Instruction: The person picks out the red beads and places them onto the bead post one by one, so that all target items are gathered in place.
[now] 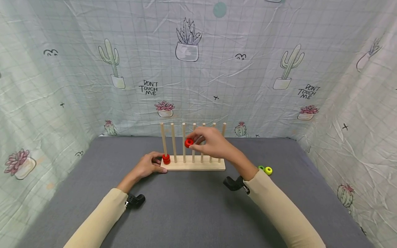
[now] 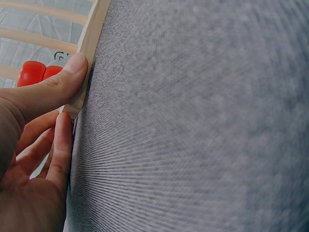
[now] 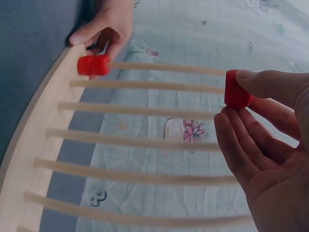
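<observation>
A wooden peg rack (image 1: 193, 167) with a row of several upright pegs stands on the table. Two red rings (image 1: 166, 160) are stacked at the bottom of its leftmost peg. My left hand (image 1: 146, 164) grips the left end of the rack's base, thumb along the front edge in the left wrist view. Between thumb and fingertips, my right hand (image 1: 212, 140) pinches another red ring (image 3: 236, 92). In the head view this ring is raised in front of the upper part of the middle pegs, its hole facing me.
A yellow ring (image 1: 268, 171) and a green ring (image 1: 261, 167) lie on the grey table (image 1: 186, 213) to the right, by the right forearm. Behind the table hangs a patterned cloth (image 1: 198, 82), with more cloth along both sides.
</observation>
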### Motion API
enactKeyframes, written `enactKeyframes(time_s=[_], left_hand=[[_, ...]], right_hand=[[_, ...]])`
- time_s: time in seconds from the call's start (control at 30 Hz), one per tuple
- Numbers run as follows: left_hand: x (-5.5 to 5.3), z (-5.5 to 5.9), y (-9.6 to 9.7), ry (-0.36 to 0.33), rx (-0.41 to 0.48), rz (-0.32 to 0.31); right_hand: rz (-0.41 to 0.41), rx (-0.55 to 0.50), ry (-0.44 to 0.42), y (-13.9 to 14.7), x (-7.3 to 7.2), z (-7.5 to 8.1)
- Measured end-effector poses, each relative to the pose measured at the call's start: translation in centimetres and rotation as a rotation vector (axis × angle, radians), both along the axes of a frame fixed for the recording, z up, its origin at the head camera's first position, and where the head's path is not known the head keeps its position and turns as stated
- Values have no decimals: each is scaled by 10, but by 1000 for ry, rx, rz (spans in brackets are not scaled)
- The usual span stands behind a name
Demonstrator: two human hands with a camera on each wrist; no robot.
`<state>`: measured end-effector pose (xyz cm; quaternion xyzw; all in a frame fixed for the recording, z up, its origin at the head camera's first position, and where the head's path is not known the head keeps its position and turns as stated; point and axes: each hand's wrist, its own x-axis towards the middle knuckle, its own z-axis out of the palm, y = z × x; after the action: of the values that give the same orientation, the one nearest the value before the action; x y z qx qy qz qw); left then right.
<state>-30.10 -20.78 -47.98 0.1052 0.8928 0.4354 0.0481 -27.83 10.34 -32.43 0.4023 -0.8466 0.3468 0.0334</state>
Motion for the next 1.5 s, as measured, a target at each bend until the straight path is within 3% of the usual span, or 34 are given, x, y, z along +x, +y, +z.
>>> enactKeyframes(time_s=[0.63,0.83,1.5], left_hand=[[-1,1,0,-3,-3,-7],[-1,1,0,-7,-3,-5],[-5,0,-2,-6,14,-16]], right_hand=[[-16,-37,41,-46,-7,35],[-42,-63,37,-57,-14,38],[-101,-10,36,-86,-32,46]])
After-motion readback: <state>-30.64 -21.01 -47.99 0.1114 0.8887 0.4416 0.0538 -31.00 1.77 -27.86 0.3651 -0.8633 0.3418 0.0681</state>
